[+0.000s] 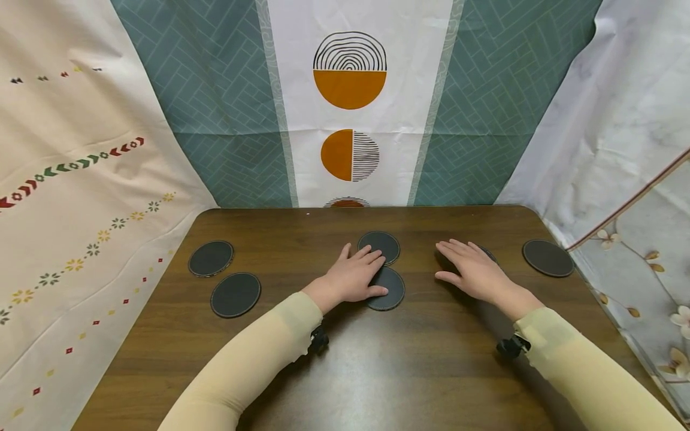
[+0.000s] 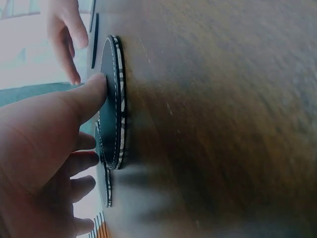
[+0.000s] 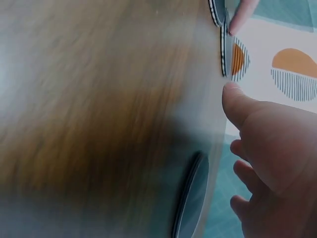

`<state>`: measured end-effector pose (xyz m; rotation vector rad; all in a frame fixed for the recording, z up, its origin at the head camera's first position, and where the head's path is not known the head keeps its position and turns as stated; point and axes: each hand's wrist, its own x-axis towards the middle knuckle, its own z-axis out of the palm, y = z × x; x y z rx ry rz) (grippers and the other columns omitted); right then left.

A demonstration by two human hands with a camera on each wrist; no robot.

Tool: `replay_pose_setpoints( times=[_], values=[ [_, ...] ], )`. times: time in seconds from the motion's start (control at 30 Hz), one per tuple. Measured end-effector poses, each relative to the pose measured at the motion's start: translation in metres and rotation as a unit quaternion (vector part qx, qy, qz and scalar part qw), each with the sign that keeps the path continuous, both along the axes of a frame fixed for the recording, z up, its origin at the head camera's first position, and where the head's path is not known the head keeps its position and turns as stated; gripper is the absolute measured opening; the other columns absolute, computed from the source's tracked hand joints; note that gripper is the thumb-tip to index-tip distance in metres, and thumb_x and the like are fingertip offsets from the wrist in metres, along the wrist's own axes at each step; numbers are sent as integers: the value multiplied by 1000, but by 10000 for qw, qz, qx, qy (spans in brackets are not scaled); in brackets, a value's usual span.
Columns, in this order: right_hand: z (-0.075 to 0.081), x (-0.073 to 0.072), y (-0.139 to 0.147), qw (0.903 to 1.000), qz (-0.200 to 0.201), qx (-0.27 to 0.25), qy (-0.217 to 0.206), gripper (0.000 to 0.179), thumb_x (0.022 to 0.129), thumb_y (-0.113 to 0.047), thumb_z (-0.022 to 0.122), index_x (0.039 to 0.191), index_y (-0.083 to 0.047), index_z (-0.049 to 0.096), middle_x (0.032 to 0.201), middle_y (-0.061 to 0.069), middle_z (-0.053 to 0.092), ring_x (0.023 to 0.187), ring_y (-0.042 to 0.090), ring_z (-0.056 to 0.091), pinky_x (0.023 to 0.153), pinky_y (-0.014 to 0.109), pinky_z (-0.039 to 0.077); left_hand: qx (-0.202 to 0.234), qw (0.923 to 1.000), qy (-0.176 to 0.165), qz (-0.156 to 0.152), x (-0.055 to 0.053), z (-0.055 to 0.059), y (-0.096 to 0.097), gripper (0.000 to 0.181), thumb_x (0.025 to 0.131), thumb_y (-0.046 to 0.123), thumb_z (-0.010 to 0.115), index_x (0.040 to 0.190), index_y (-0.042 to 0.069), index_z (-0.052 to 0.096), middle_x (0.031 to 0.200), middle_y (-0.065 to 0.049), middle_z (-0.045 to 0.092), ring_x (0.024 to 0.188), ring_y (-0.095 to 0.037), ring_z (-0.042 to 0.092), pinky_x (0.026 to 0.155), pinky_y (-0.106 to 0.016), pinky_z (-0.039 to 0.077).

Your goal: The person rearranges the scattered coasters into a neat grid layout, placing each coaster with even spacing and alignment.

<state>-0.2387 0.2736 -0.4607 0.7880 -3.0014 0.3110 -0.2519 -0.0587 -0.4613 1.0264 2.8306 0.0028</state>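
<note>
My left hand (image 1: pixel 353 276) lies palm down, fingers extended, over two round black coasters with stitched rims. Its thumb rests on the nearer coaster (image 1: pixel 395 292), as the left wrist view also shows. The fingers reach over the farther coaster (image 1: pixel 380 240); whether they touch it I cannot tell. These coasters lie close together, one behind the other. My right hand (image 1: pixel 474 272) hovers above the table with fingers extended, holding nothing. Beyond its knuckles a coaster (image 1: pixel 489 254) peeks out, mostly hidden by the hand; the right wrist view shows a coaster (image 3: pixel 194 201) below the hand.
Two more black coasters, one farther back (image 1: pixel 211 258) and one nearer (image 1: pixel 235 295), lie on the left of the brown wooden table (image 1: pixel 388 371). Another coaster (image 1: pixel 548 258) lies near the right edge. Patterned cloths (image 1: pixel 226 120) hang behind and at both sides.
</note>
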Motion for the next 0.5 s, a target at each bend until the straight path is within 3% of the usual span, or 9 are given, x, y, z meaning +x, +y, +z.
replay_pose_setpoints(
  times=[0.5],
  values=[
    [0, 17, 44, 9992, -381, -58, -125, 78, 108, -42, 73, 165, 4, 46, 167, 30, 45, 158, 52, 34, 126, 73, 23, -99, 9999, -116, -1, -1, -5, -1, 84, 109, 69, 54, 174, 17, 38, 180, -2, 32, 166, -26, 28, 133, -63, 15]
  ],
)
